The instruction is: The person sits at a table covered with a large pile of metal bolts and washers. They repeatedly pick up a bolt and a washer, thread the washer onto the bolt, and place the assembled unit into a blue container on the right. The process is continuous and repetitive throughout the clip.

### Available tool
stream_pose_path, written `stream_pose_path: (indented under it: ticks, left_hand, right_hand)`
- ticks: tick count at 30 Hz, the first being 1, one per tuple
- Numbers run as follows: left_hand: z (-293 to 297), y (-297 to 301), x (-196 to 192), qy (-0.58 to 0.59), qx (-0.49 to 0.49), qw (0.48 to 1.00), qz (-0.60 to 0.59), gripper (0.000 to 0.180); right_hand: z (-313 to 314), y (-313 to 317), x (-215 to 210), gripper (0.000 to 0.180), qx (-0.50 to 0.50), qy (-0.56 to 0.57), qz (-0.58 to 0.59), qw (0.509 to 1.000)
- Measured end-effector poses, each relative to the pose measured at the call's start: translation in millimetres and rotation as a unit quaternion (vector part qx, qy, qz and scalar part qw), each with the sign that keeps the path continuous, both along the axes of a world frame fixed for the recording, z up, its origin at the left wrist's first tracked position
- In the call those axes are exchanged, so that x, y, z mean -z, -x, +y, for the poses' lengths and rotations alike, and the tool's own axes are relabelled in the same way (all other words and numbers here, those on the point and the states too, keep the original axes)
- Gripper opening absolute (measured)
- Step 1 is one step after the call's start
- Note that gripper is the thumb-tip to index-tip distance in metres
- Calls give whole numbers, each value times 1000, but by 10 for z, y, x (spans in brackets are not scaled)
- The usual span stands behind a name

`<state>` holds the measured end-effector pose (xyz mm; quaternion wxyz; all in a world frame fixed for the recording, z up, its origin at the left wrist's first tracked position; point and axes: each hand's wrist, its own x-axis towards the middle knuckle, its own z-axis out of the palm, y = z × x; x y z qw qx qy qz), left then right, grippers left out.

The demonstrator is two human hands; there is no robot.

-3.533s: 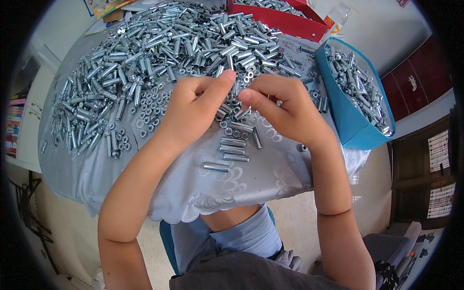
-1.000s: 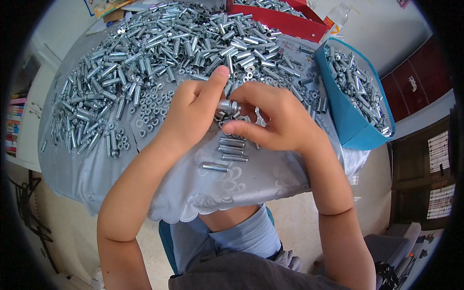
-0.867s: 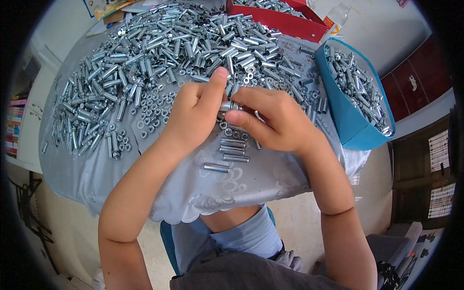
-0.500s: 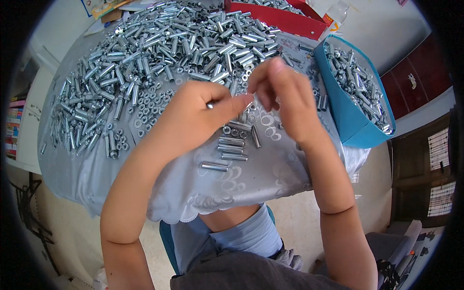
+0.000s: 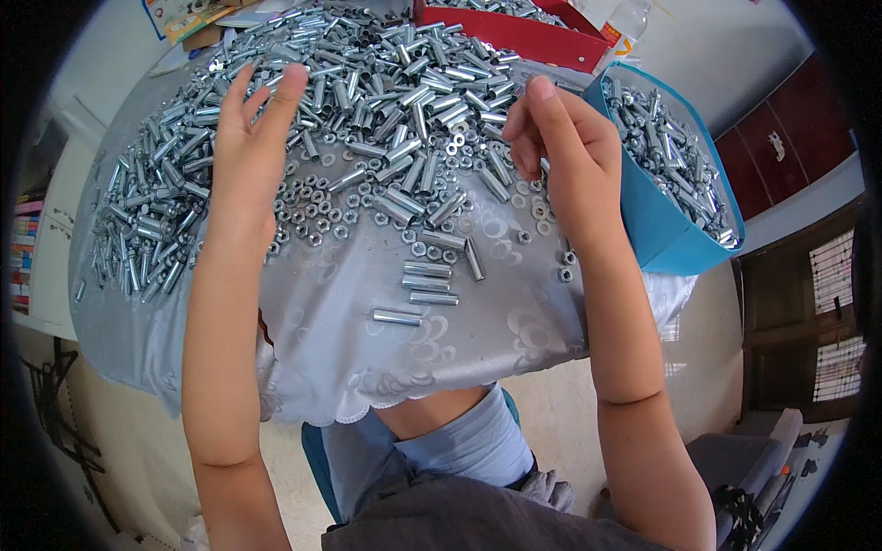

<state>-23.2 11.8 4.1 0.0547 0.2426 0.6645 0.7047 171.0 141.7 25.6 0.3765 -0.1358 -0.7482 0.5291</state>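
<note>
My left hand point(image 5: 250, 151) is raised over the left part of a big heap of metal sleeves point(image 5: 367, 64), fingers apart and nothing visible in it. To the right, my right hand point(image 5: 577, 151) hovers above the table near some flat washers point(image 5: 540, 209). Its fingers curl toward the palm with the thumb raised; a bit of metal shows by the fingertips, though whether it is held is unclear. Between my forearms lie several loose sleeves point(image 5: 428, 283) in a short row, one more sleeve point(image 5: 397, 317) nearer me, and scattered hex nuts point(image 5: 317, 209).
A blue bin point(image 5: 666, 220) full of bolt assemblies stands at the right table edge. Behind the heap is a red box point(image 5: 514, 35) with more metal parts, beside a clear bottle point(image 5: 627, 32). A shiny grey cloth point(image 5: 496, 340) covers the table.
My hands have separated from close together near the middle. The left moved left and away from me, its fingers spreading; the right shifted slightly to the right.
</note>
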Motion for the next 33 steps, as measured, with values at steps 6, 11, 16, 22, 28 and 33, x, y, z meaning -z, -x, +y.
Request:
stream_pose_path:
  ticks: [6, 11, 16, 22, 28, 33]
  left_hand:
    - [26, -98, 65, 85, 90, 976, 177, 42]
    - [-41, -199, 115, 215, 137, 894, 368, 28]
    - [-84, -292, 65, 318, 219, 877, 287, 34]
    - [-74, -291, 97, 316, 218, 881, 277, 34]
    - [-24, -237, 190, 248, 193, 911, 267, 31]
    - [4, -219, 201, 202, 172, 914, 307, 33]
  right_hand:
    - [-24, 7, 8, 40, 4, -4, 8, 1000]
    - [-16, 26, 35, 38, 27, 4, 33, 999]
    - [53, 23, 37, 38, 49, 16, 46, 998]
    - [183, 12, 41, 37, 80, 4, 31, 996]
    - [346, 32, 84, 31, 125, 28, 34, 991]
    - [583, 105, 322, 23, 161, -119, -17, 980]
